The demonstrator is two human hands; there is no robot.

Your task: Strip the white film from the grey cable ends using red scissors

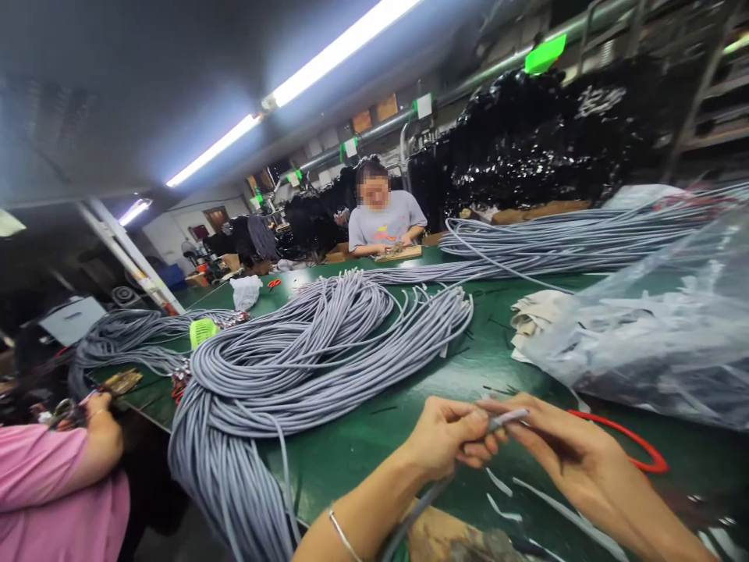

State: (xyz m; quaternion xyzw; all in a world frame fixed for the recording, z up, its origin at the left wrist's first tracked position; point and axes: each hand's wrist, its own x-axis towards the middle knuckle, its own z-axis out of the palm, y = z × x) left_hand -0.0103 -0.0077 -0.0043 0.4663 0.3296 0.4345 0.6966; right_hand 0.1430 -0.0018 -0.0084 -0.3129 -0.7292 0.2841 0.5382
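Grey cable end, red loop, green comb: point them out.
grey cable end [508,419], head view, tip between both hands.
red loop [635,443], head view, its curved right part.
green comb [202,332], head view, middle of its body.

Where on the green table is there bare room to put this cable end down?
Bare green table lies between the big grey cable bundle and your left hand; a smaller patch lies beyond the hands, before the folded cloth. Crowded on the right: plastic bag, red-handled scissors, cut strips.
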